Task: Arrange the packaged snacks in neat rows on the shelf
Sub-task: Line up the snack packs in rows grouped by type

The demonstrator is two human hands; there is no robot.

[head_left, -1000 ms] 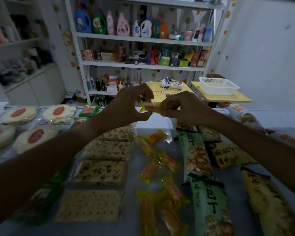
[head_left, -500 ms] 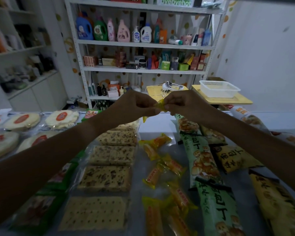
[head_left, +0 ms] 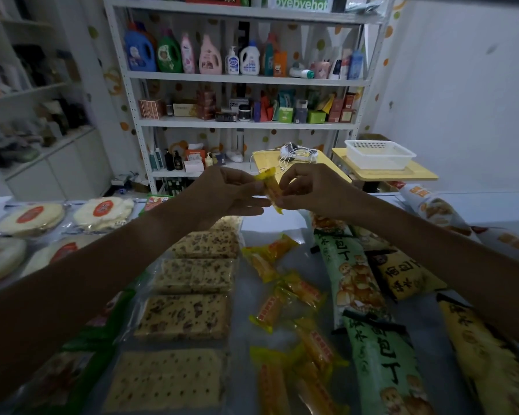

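Both hands hold one small yellow-orange snack packet (head_left: 271, 190) in the air above the far part of the shelf surface (head_left: 270, 223). My left hand (head_left: 222, 196) pinches its upper left end; my right hand (head_left: 309, 190) pinches its lower right end, so the packet stands tilted. Below lie several more yellow-orange packets (head_left: 285, 298) in a loose, uneven column. Left of them a row of cracker packs (head_left: 192, 313) runs toward me. To the right lie long green bread-cube bags (head_left: 357, 283) and yellow bags (head_left: 405, 274).
Round flat cakes in clear wrap (head_left: 102, 209) sit at the far left, green packs (head_left: 72, 363) at the near left. Behind the surface stands a white rack of bottles and boxes (head_left: 240, 79), with yellow tables (head_left: 381, 175) and a white basket (head_left: 378, 154) at the right.
The packet has turned from lying level between my hands to standing tilted, and both hands have lifted it slightly. The view has tipped upward.
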